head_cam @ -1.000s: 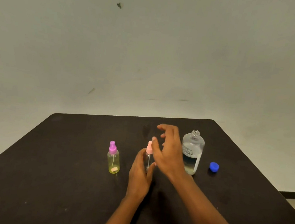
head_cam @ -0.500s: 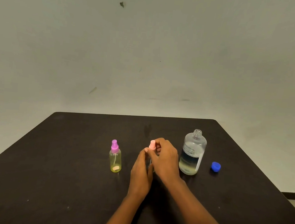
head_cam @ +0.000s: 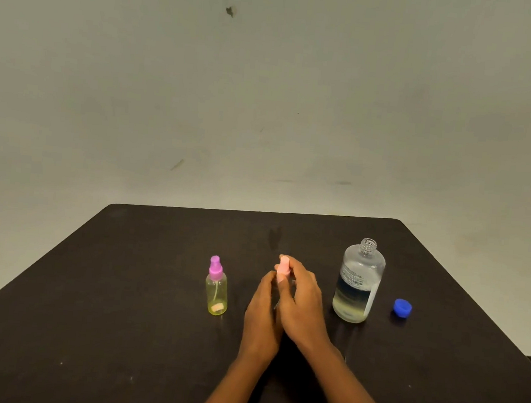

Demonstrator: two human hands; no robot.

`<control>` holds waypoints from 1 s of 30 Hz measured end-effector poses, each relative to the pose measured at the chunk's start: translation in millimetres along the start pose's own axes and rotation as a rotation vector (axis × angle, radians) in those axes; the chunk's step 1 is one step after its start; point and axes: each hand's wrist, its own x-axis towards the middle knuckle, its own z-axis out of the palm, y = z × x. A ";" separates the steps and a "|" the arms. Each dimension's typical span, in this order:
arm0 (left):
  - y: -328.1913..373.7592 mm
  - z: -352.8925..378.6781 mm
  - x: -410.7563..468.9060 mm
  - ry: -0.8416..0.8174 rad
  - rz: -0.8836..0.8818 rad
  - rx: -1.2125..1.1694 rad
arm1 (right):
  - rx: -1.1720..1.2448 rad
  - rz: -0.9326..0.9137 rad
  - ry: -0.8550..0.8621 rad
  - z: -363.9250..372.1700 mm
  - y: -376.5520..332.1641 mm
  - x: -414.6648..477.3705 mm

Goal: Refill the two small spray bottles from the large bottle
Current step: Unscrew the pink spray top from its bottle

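Closest to the camera, both forearms come in over the matte black table (head_cam: 118, 333) and meet in the middle. The left hand (head_cam: 262, 310) is wrapped around the body of a small clear plastic spray bottle standing on the table. The bottle itself is almost totally hidden between the two hands, so no clue how much liquid is in it. The right hand (head_cam: 301, 304) has its fingertips pinched on that bottle's pale pink spray top (head_cam: 283, 267), which pokes up above the fingers. It looks like a twisting grip to me, but I can't tell whether the top is coming off or going back on.

A bit to the left, apart from the hands, the other small bottle, yellow-tinted plastic with a purple spray top (head_cam: 216, 293), stands upright with its top on. The fill level is hard to read through the tint.

To the right, the large clear round-shouldered bottle (head_cam: 358, 283) stands open, with liquid up to roughly the middle. Its little blue screw cap (head_cam: 402, 308) lies on the table just beside it.

So my guess: the source bottle is open and ready, the pink-topped one is being worked on, and the yellow one is either finished or untouched. At minimum, the big bottle needs recapping.
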 end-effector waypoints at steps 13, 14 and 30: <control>7.5 3.0 -3.2 0.009 -0.041 -0.105 | 0.162 -0.042 0.250 13.9 1.4 5.4; 8.1 2.9 -3.4 0.005 -0.034 -0.083 | 0.154 -0.058 0.239 14.2 3.3 4.1; 10.1 2.5 -4.3 0.027 0.026 0.116 | 0.251 -0.182 0.178 17.6 15.3 0.0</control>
